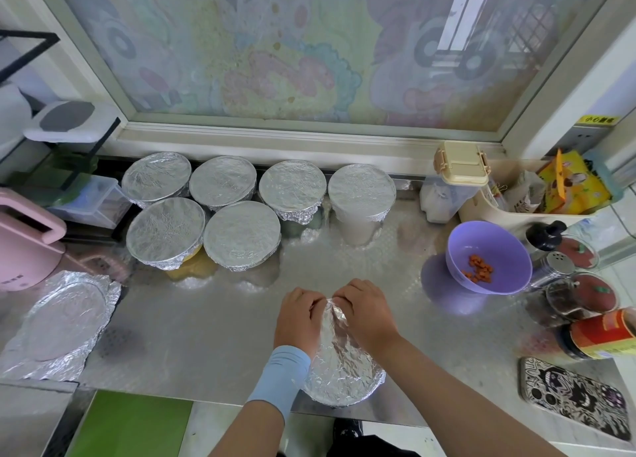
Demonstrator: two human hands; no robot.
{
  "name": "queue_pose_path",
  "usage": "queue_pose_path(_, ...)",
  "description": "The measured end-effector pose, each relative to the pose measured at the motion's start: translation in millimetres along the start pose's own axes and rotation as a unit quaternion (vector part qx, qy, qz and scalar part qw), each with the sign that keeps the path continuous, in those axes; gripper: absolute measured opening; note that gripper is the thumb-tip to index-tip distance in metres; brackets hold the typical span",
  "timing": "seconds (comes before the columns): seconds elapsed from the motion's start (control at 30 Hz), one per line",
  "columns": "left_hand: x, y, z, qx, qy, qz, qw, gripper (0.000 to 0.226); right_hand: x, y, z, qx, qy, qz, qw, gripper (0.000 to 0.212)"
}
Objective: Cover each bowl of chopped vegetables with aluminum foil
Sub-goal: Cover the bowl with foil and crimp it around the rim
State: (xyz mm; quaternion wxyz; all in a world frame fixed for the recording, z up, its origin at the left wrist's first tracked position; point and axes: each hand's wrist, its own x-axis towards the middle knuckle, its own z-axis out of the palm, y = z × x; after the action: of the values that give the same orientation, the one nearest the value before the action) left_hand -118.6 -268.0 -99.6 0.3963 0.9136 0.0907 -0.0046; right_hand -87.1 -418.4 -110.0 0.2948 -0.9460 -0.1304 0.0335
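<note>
Foil [344, 370] drapes the bowl it hides at the near edge of the counter [206, 336], my left hand [299, 319] and right hand [368, 315] both pinching its far fold, I judge to crimp it snug, while the purple bowl [481, 240] at right waits uncovered.

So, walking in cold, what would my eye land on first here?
Probably the six foil-topped containers clustered at the back left of the steel counter. Nearer, the left hand and right hand pinch the foil wrapped over one more at the front edge. On the right, a purple bowl of orange pieces sits uncovered.
</note>
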Motion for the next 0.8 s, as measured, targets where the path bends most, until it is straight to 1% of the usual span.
queue_pose_path(0.07, 1, 0, 0, -0.005, 0.0, -0.008, 1.0, 0.015, 1, 1, 0, -0.013, -0.008, -0.006, 1.0, 0.014)
queue_pose_path(0.17, 0, 0, 3, 0.008, 0.003, -0.018, 1.0, 0.018, 2, -1, -4, -0.036, -0.018, -0.037, 0.998, 0.007)
queue_pose_path(0.2, -1, 0, 5, 0.018, 0.008, -0.023, 1.0, 0.019, 3, -1, -4, -0.052, -0.019, -0.057, 0.997, 0.012)
queue_pose_path(0.23, -3, -1, 6, 0.03, 0.014, -0.029, 0.999, 0.021, 4, -1, -4, -0.061, -0.03, -0.063, 0.996, 0.013)
queue_pose_path(0.27, -4, -1, 7, 0.043, 0.02, -0.037, 0.998, 0.023, 5, -2, -4, -0.058, -0.033, -0.058, 0.996, 0.011)
queue_pose_path(0.3, -5, -1, 7, 0.055, 0.027, -0.048, 0.997, 0.024, 4, -3, -4, -0.049, -0.031, -0.043, 0.997, 0.013)
queue_pose_path(0.37, -6, 1, 6, 0.072, 0.035, -0.057, 0.995, 0.025, 3, -2, -2, -0.025, -0.004, -0.027, 0.999, 0.013)
queue_pose_path(0.47, -3, 9, 6, 0.055, 0.025, -0.017, 0.998, 0.024, 1, -3, 0, -0.004, 0.013, -0.004, 1.0, 0.006)
queue_pose_path(0.57, 3, 11, 7, 0.033, -0.001, 0.01, 0.999, 0.02, -1, 1, 2, 0.019, 0.028, 0.013, 0.999, 0.006)
queue_pose_path(0.7, 5, 6, 7, 0.022, -0.006, 0.007, 1.0, 0.018, -1, 1, 2, 0.026, 0.025, 0.008, 0.999, 0.012)
queue_pose_path(0.8, 2, 7, 9, 0.018, 0.003, -0.014, 1.0, 0.02, 1, -1, 0, 0.005, 0.026, -0.017, 0.999, 0.014)
